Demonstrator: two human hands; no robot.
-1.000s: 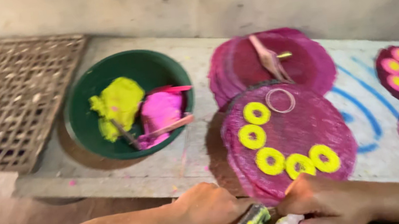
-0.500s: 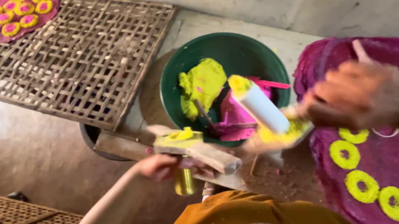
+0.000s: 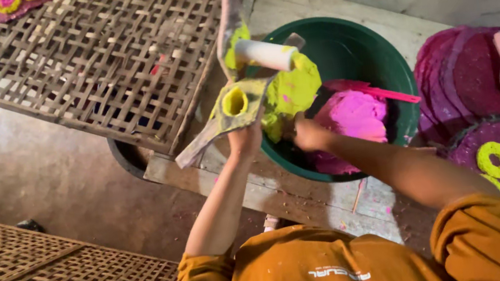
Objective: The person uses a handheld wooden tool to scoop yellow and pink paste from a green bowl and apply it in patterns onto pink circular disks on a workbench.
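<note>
While the left hand (image 3: pixel 243 140) grips a paste-smeared wooden press (image 3: pixel 234 105) with a white roller (image 3: pixel 266 54) at its top, held over the near rim of the green bowl (image 3: pixel 375 66), the right hand (image 3: pixel 308 134) reaches into the yellow dough (image 3: pixel 294 87); its fingers are hidden, so I cannot tell their closure. Pink dough (image 3: pixel 353 117) lies just right of it, a bamboo rack (image 3: pixel 91 58) left

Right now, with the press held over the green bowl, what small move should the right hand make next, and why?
Probably pinch off some yellow paste and feed it into the press. The right hand already sits at the yellow lump inside the green bowl, while the left hand holds the press up with its round yellow-smeared opening facing the camera.
</note>
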